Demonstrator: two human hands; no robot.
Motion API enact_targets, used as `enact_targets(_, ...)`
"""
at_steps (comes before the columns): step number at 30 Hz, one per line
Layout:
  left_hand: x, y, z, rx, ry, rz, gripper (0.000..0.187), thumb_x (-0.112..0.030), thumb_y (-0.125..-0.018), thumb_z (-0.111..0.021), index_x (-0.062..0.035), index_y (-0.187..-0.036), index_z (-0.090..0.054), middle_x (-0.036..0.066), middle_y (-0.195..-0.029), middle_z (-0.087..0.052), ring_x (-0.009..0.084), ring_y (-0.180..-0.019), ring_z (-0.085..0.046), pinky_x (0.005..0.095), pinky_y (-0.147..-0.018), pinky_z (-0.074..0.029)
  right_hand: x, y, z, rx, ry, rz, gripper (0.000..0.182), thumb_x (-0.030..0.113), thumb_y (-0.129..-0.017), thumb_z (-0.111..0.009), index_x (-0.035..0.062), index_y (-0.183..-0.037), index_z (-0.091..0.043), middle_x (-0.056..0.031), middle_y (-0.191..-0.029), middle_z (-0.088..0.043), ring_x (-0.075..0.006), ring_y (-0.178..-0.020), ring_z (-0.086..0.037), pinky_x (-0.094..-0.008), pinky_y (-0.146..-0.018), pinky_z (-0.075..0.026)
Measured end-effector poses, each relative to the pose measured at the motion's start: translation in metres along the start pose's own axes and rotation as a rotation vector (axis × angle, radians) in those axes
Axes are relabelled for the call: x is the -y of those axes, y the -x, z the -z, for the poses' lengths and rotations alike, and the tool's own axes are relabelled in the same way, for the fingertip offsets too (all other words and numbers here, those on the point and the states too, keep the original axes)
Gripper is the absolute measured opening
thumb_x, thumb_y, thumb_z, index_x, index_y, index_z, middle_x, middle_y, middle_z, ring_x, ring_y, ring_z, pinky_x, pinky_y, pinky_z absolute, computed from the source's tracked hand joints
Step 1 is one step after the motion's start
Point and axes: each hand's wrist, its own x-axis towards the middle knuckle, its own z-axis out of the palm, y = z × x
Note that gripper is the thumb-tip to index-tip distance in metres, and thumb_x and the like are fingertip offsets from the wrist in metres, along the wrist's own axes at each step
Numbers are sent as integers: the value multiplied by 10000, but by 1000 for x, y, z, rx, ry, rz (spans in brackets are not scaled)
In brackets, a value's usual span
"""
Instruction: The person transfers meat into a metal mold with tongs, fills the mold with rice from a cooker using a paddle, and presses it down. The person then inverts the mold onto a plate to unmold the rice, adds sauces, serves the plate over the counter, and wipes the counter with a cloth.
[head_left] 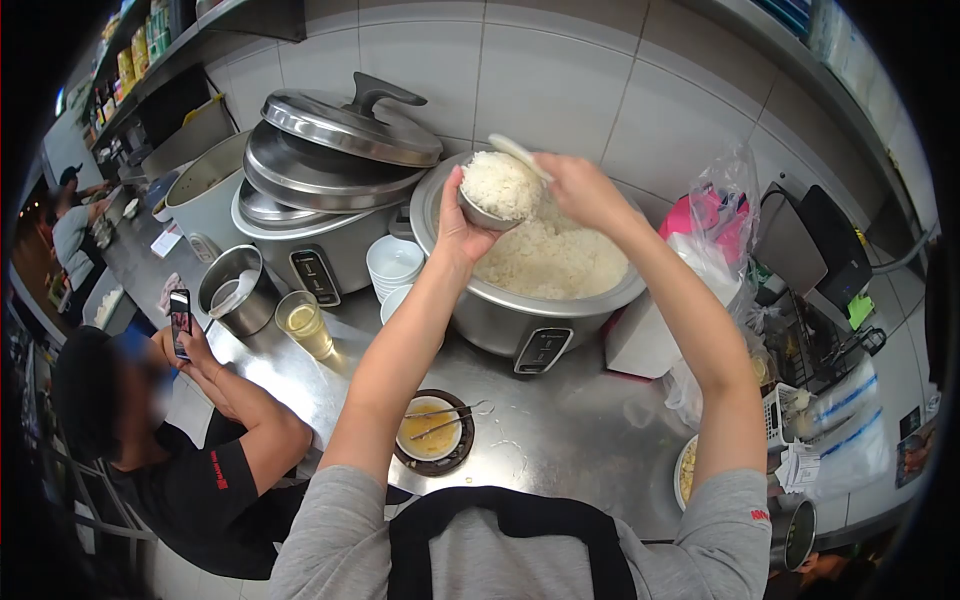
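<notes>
My left hand [466,228] grips a small metal bowl [487,216] from its near left side. White rice [500,184] is heaped above its rim. In my right hand [580,188] is a pale rice paddle [518,155], its blade against the top right of the mound. Both hands are above a large rice cooker [468,292], which stands open with cooked rice [565,255] inside. My right fingers are closed round the paddle's handle, and the bowl hides part of my left fingers.
Stacked metal lids [335,165] lean on a second cooker [345,255]. White bowls [394,262], a metal pot [235,290] and a glass of yellowish liquid [305,325] stand nearby. Tongs [440,424] rest across a bowl of yellow liquid [425,440]. A seated person [190,470] holds a phone at left.
</notes>
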Motion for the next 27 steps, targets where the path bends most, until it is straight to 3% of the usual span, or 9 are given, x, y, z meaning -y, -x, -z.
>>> enact_targets(4, 3, 0, 1, -43, -32, 29, 701, -611, -769, -495, -164, -1301, -406, 108, -1323, -430, 331, -1209, -418, 567, -969, -330, 2, 9, -1, 47, 231, 145, 357, -15, -753, -455, 7, -1099, -541, -209, -913, -615, -358, -813, -605, -433, -718, -483)
enact_targets(6, 2, 1, -5, 26, 25, -48, 711, -623, -776, -463, -162, -1312, -388, 114, -1332, -418, 344, -1223, -400, 584, -968, -315, -23, 4, 0, -117, -299, -145, 380, -11, -798, -436, 6, -1174, -487, -112, -789, -583, -199, -539, -572, -338, -491, -464)
enact_targets(7, 2, 2, -7, 26, 25, -46, 711, -623, -776, -463, -162, -1312, -388, 114, -1332, -418, 344, -1223, -400, 584, -968, -315, -29, 8, -4, -118, -298, -147, 380, -11, -798, -436, 6, -1174, -487, -112, -789, -583, -199, -539, -572, -338, -491, -464)
enact_targets(10, 0, 0, -8, 32, 88, -51, 709, -620, -783, -449, -159, -1318, -378, 118, -1340, -407, 344, -1233, -389, 584, -975, -307, -24, 24, -9, -15, -678, -647, 340, -9, -803, -441, 1, -1140, -485, -68, -779, -558, -114, -478, -515, -281, -415, -419)
enact_targets(13, 1, -3, -7, 41, 37, -61, 704, -612, -786, -451, -152, -1314, -381, 119, -1345, -399, 348, -1231, -389, 582, -983, -301, -8, 28, -14, 5, -773, -562, 316, -2, -816, -435, -2, -1129, -476, -107, -789, -569, -149, -502, -537, -304, -446, -434)
enact_targets(15, 1, -5, -6, 29, 49, -66, 654, -589, -824, -402, -167, -1322, -377, 115, -1361, -385, 345, -1245, -375, 596, -974, -310, -4, 30, -20, -139, -253, -205, 310, 2, -823, -424, -2, -1129, -471, -165, -826, -581, -251, -607, -592, -373, -538, -464)
enact_targets(21, 0, -9, -3, -38, -43, -128, 670, -596, -797, -461, -173, -1312, -389, 102, -1346, -403, 324, -1228, -395, 578, -984, -306, 18, 26, -22, -110, 76, -64, 249, 3, -780, -461, 4, -1029, -481, -215, -902, -576, -410, -842, -571, -498, -714, -448)
enact_targets(25, -1, -10, -2, -95, -57, -144, 675, -597, -786, -488, -182, -1309, -392, 101, -1336, -411, 323, -1226, -392, 576, -984, -304, 14, 22, -30, -40, 131, -90, 358, -20, -770, -465, -2, -1128, -474, -213, -936, -577, -401, -890, -550, -476, -742, -438)
enact_targets(27, -3, -8, 0, -62, 31, -152, 678, -594, -778, -503, -185, -1308, -391, 105, -1333, -409, 329, -1225, -387, 580, -976, -311, -9, 12, -35, -197, 4, 129, 342, -1, -805, -457, -2, -1147, -460, -182, -924, -585, -343, -773, -601, -428, -650, -489)
